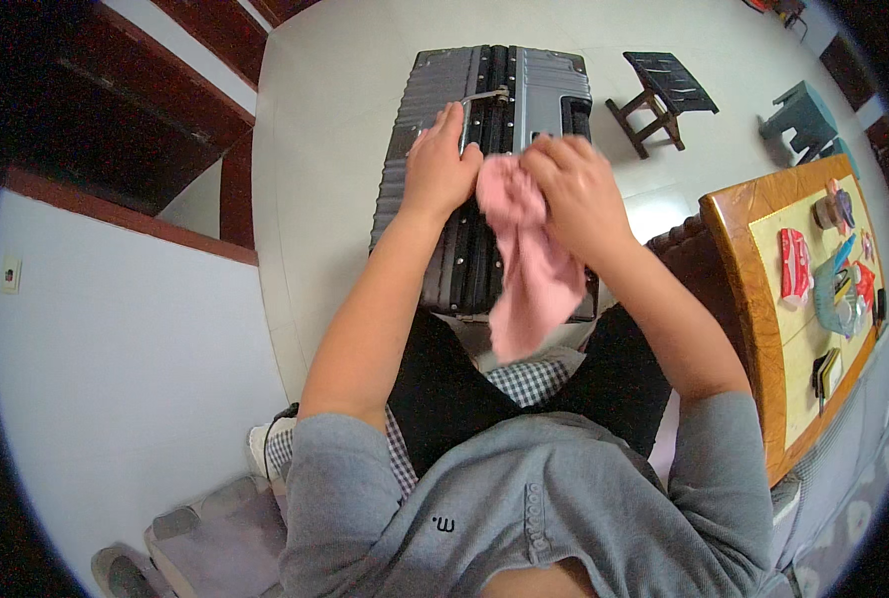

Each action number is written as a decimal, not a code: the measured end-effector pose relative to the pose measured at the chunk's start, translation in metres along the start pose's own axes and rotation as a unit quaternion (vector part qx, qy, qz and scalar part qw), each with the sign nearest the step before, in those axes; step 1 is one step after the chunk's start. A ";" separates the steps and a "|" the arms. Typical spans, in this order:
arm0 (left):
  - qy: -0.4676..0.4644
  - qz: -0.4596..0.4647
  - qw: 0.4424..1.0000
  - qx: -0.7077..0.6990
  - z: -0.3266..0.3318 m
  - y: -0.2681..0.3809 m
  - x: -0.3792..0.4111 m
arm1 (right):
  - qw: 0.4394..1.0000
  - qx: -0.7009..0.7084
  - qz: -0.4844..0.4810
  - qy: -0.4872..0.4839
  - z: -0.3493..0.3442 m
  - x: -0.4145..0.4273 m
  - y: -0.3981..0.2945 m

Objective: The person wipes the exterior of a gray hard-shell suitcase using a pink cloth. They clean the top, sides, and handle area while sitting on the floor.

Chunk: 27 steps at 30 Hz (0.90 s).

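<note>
A grey ribbed suitcase [444,82] with black edging and rivets stands before my knees. My left hand [442,161] rests on it beside a raised metal handle [482,97], fingers stretched away from me; whether they touch the handle is unclear. My right hand [571,190] grips a pink cloth [527,276] over the suitcase's right part. The cloth's bunched top lies by my fingers, and its loose end hangs towards my lap. A dark recessed handle [577,116] shows past my right hand.
At the right stands a wooden table [740,299] bearing a red packet [794,261], a clear basket [829,299] and small items. A dark folding stool [669,82] and a grey-green plastic stool [803,116] stand beyond. A white wall [115,299] is on the left.
</note>
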<state>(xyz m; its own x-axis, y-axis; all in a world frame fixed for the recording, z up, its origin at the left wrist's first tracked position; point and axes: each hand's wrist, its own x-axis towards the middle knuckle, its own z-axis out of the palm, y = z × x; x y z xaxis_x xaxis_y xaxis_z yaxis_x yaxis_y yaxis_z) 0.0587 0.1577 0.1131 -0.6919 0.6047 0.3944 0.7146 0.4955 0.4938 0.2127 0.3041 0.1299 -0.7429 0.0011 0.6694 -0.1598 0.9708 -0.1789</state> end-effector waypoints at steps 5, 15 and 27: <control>-0.001 0.004 1.000 -0.004 0.004 -0.002 0.002 | 0.982 -0.165 0.083 0.029 0.056 0.052 0.068; 0.003 0.007 1.000 0.004 0.003 -0.001 0.003 | 0.970 -0.179 0.152 -0.065 0.071 0.086 0.100; -0.042 0.000 0.999 -0.003 0.001 -0.009 0.006 | 0.992 -0.044 0.001 -0.116 0.006 0.011 0.023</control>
<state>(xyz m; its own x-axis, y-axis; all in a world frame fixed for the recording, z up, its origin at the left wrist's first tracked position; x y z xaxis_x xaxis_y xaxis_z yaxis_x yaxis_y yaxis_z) 0.0482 0.1574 0.1106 -0.6803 0.6553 0.3282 0.7141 0.4920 0.4980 0.1971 0.3246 0.1286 -0.8743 -0.0427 0.4834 -0.1088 0.9880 -0.1094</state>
